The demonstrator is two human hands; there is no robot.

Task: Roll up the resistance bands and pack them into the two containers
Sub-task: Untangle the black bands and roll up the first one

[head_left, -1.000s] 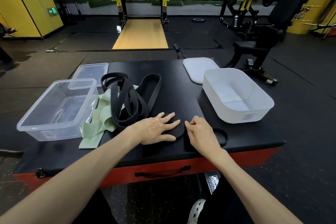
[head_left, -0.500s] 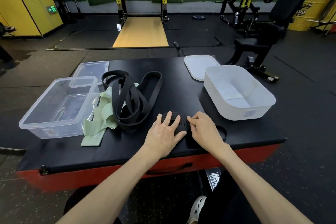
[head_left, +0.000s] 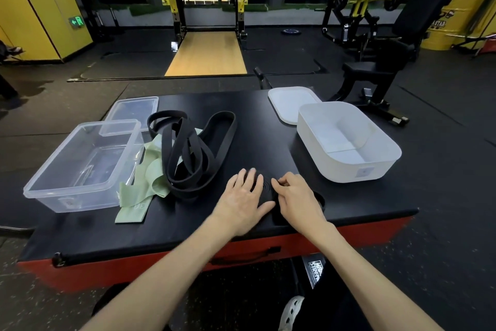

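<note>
The rolled black band (head_left: 265, 189), a flat spiral of matte rubber, lies on the padded black worktop (head_left: 257, 129) near its front edge. The left hand (head_left: 243, 196) presses it with straight, spread fingers (head_left: 251, 175). The right hand (head_left: 298, 196) curls its fingers (head_left: 281, 181) onto the coil's right rim, gripping it. The band's unrolled tail loops out just right of those fingers. Left of the left fingers, tangled loose black bands (head_left: 188, 153) lie over a thin pale green band (head_left: 150, 177), beside the clear container (head_left: 80, 203). Beyond and right of the right fingers stands the white container (head_left: 349, 172), round-cornered. Bare worktop lies beyond the fingertips.
</note>
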